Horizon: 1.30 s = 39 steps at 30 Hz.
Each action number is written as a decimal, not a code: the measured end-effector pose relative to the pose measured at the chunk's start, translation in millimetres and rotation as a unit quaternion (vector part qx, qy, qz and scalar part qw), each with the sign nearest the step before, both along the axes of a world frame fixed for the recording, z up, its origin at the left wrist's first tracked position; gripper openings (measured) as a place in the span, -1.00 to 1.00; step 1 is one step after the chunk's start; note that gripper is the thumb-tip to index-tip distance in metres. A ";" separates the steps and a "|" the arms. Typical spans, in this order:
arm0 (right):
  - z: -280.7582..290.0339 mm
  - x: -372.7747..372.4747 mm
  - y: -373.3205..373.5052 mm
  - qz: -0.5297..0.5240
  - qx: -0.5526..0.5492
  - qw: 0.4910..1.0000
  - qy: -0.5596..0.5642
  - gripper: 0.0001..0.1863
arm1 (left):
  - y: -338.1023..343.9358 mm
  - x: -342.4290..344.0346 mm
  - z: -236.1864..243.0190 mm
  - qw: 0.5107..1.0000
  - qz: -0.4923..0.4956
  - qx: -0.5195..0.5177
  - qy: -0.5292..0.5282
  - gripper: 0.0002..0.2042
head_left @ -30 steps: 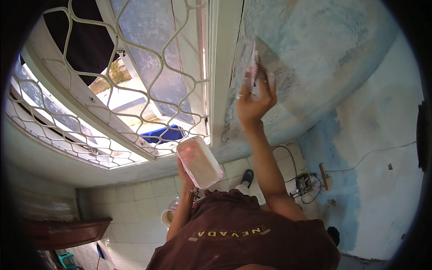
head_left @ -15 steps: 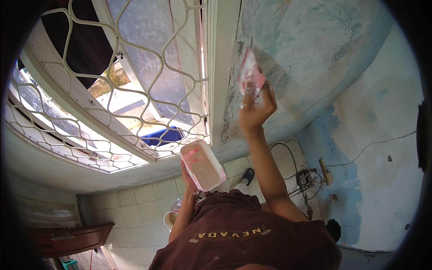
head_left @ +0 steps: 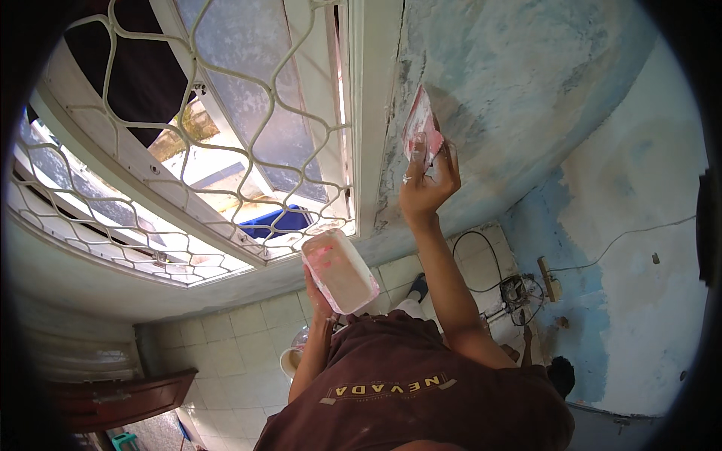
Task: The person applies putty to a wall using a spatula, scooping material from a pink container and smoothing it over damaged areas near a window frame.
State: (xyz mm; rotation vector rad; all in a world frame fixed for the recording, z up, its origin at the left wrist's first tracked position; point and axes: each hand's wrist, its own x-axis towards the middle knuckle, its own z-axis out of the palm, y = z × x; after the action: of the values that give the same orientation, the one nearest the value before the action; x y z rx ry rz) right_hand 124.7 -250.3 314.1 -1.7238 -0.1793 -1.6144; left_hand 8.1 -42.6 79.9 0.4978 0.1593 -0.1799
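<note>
My right hand (head_left: pixel 430 180) grips a flat putty scraper (head_left: pixel 420 113) smeared with pink and white paste, against the mottled blue-grey wall (head_left: pixel 541 75) beside the window frame. A crack runs along the wall next to that frame. Lower down, my left hand (head_left: pixel 317 297) holds a white rectangular tub (head_left: pixel 338 274) with beige contents and pink smears. The tub is just below the white window grille (head_left: pixel 271 98), through which open panes and a blue object (head_left: pixel 274 222) show.
Below are the tiled floor (head_left: pixel 233 353), a round bucket (head_left: pixel 290 364), tangled cables (head_left: pixel 519 297) beside a wooden piece (head_left: pixel 547 278), and dark-red furniture (head_left: pixel 135 391) at lower left. Another person's dark head (head_left: pixel 560 376) and arm show at lower right, partly behind me.
My right hand has tilted the scraper, so more of its pink-smeared face shows. The tub has shifted slightly right. More of the other person's arm is visible.
</note>
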 end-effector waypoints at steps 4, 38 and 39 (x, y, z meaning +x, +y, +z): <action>-14.7 10.3 19.1 -0.031 -0.035 0.999 0.021 -0.66 | 0.0 0.6 0.0 1.000 -0.021 0.005 -0.008 -0.27; -53.9 -3.3 47.2 -0.018 -0.070 0.991 0.110 -0.56 | -8.0 -14.2 -10.7 0.999 -0.030 -0.031 0.019 -0.23; -58.3 -6.2 44.0 -0.006 -0.078 0.992 0.098 -0.55 | -8.4 -14.9 -10.4 0.999 -0.030 -0.030 0.018 -0.23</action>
State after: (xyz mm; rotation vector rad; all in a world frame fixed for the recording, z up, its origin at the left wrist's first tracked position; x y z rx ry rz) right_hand 118.5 -206.4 255.7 -1.9956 -0.2040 -1.4608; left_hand -6.8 -51.1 69.5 0.4408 0.1738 -0.2516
